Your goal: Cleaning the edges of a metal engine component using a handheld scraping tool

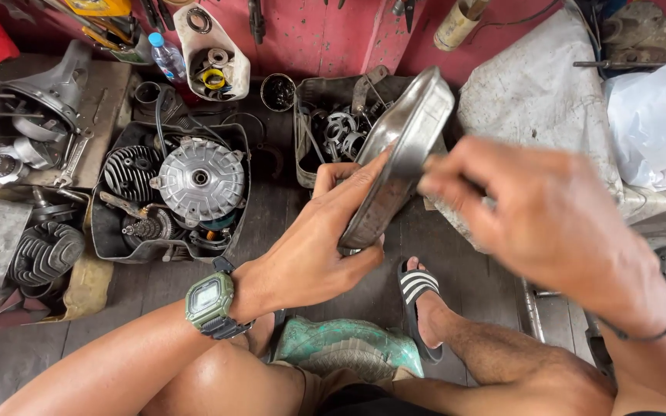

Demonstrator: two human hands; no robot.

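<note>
Fingers (348,181) of the left hand (314,246) wrap around a grey metal cover (402,146) held tilted above the wooden floor (271,216), while the blurred right hand (549,219) pinches its edge, with a tray of engine parts (171,192) at left.

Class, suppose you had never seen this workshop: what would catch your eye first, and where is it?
At centre, the left hand and blurred right hand hold a tilted, dull grey oval metal cover. Left of them, a black tray holds a round ribbed silver engine part. A green digital wristwatch sits on the left wrist.
</note>
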